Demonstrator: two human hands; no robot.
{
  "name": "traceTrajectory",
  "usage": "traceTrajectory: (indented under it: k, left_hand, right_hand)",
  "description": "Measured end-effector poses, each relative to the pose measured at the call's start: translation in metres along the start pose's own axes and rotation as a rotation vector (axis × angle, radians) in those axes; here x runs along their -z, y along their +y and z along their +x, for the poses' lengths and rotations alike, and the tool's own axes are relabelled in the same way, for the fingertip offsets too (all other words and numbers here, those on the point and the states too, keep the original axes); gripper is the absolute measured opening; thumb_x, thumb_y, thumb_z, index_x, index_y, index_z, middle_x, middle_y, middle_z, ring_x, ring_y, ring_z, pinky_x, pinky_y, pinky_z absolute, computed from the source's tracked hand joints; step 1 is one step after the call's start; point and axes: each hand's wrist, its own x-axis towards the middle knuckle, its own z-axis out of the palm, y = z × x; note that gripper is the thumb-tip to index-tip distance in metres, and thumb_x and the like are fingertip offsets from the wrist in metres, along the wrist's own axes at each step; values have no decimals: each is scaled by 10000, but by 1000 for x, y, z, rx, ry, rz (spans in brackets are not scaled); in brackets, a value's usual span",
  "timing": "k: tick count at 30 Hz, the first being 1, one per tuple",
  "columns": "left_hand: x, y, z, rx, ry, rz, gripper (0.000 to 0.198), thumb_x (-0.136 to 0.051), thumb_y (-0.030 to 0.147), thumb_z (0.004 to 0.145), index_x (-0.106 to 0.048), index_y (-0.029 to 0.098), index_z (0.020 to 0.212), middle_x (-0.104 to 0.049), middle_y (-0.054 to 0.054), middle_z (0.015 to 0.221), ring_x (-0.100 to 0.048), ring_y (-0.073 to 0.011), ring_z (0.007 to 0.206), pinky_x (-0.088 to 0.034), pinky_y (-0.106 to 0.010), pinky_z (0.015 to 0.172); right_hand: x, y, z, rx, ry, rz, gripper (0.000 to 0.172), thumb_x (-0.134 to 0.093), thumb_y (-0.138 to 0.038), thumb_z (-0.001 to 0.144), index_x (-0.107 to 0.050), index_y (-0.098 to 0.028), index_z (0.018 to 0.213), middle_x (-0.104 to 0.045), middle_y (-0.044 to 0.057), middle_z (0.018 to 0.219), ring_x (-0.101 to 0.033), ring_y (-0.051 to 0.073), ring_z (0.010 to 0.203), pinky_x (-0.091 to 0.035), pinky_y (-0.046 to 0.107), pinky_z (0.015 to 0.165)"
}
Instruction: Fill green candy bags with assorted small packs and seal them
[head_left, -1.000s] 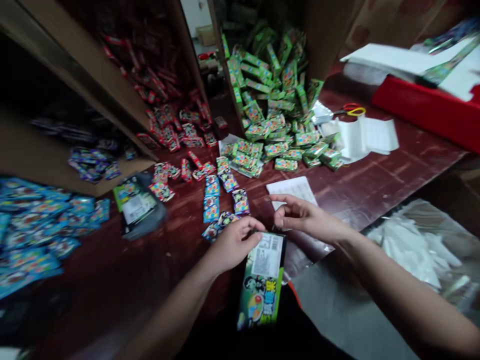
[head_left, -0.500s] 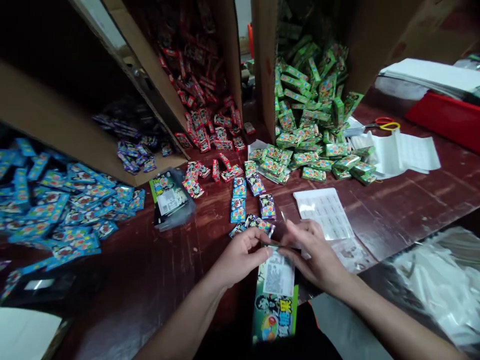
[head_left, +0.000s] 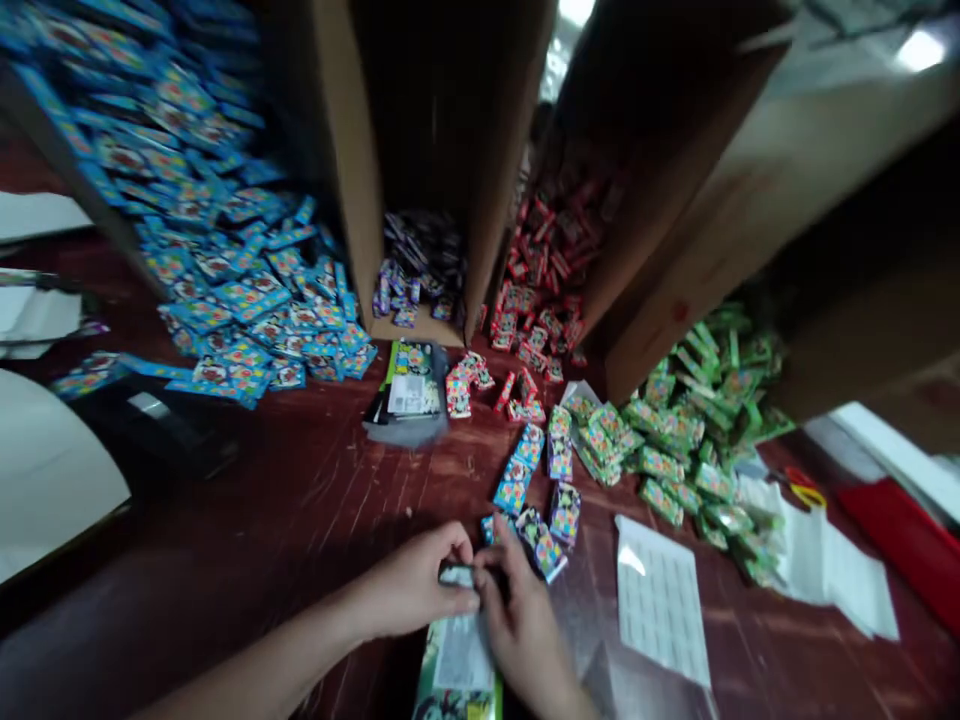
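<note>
A green printed candy bag (head_left: 459,665) with a white label hangs from my hands at the bottom of the head view, its lower part cut off by the frame. My left hand (head_left: 420,580) pinches the top edge from the left, thumb in front. On the other side, my right hand (head_left: 517,615) is closed with its fingertips at the same top edge. Just beyond my hands lie small blue candy packets (head_left: 517,475) and purple candy packets (head_left: 564,512) in a loose ring.
Upright cardboard boxes (head_left: 352,150) spill blue packets (head_left: 247,300), purple packets (head_left: 420,270), red packets (head_left: 536,320) and green packets (head_left: 675,440). Another printed bag (head_left: 412,385) lies flat on the dark red table (head_left: 315,520). At right are a label sheet (head_left: 664,600) and scissors (head_left: 806,490).
The view has swung left, bringing more of the blue packets into sight. My hands and the bag now appear lower and further left, and my fingers have drawn closer together at its top edge.
</note>
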Motion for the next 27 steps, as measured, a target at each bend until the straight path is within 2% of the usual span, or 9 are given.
traceTrajectory:
  k: [4, 7, 12, 16, 18, 21, 23, 25, 27]
  left_hand:
    - [15, -19, -7, 9, 66, 6, 302, -628, 221, 647, -552, 177, 936, -589, 17, 895, -519, -175, 862, -391, -261, 731]
    - [27, -30, -9, -4, 46, -49, 300, -625, 234, 661, -550, 184, 948, -602, 18, 901, -542, -173, 858, -398, -253, 721]
    - [40, -40, -2, -46, -59, -241, 323, -681, 303, 701, -596, 185, 989, -679, -13, 996, -616, -199, 920, -465, -288, 785]
    - [49, -39, -5, -49, -84, -332, 396, -716, 333, 724, -704, 181, 1089, -738, -56, 1110, -666, -272, 1047, -506, -364, 905]
    - [60, -35, -17, -23, 24, -397, 414, -753, 360, 736, -731, 192, 1114, -749, -66, 1129, -671, -296, 1088, -514, -387, 937]
    - [77, -22, -47, -4, 351, -700, 522, -814, 385, 732, -677, 243, 1215, -730, -73, 1181, -692, -292, 1050, -565, -401, 861]
    - [79, -8, -61, -89, 554, -916, 618, -848, 330, 704, -606, 299, 1271, -709, -52, 1212, -691, -279, 1053, -587, -404, 830]
    - [64, 4, -63, -239, 641, -1009, 756, -854, 254, 688, -508, 389, 1347, -661, -11, 1306, -648, -264, 1159, -582, -419, 890]
    - [33, 6, -60, -307, 599, -1011, 812, -833, 232, 715, -429, 446, 1385, -619, 10, 1368, -614, -247, 1215, -570, -422, 933]
  right_hand:
    - [-33, 7, 11, 14, 33, -77, 495, -471, -275, 1020, -408, -239, 1509, -734, 58, 1106, -718, 176, 999, -559, 283, 900]
    - [-43, 6, 17, 21, 16, -125, 496, -488, -275, 1012, -423, -250, 1503, -740, 58, 1103, -722, 194, 1000, -567, 312, 907]
    - [-42, 6, 28, 65, 22, -219, 505, -508, -282, 998, -433, -240, 1496, -721, 78, 1127, -706, 211, 1022, -565, 367, 931]
    - [-28, 5, 37, 107, 155, -209, 530, -550, -331, 983, -434, -239, 1492, -673, 113, 1235, -683, 224, 1078, -565, 385, 941]
    - [-13, -2, 36, 95, 270, -184, 550, -562, -364, 978, -417, -246, 1495, -627, 135, 1317, -652, 246, 1151, -545, 417, 977]
    - [8, -24, 25, 64, 457, -65, 621, -568, -419, 972, -336, -273, 1529, -542, 156, 1415, -572, 280, 1280, -494, 485, 1039]
    - [12, -43, 17, 54, 526, 87, 673, -564, -458, 967, -261, -315, 1551, -470, 152, 1472, -534, 288, 1328, -488, 517, 1039]
    - [7, -56, 14, 15, 478, 275, 721, -576, -493, 951, -207, -361, 1557, -384, 144, 1525, -575, 294, 1290, -520, 535, 999]
    - [0, -59, 17, -24, 446, 379, 843, -682, -463, 887, -172, -394, 1555, -382, 130, 1510, -623, 266, 1215, -544, 508, 981]
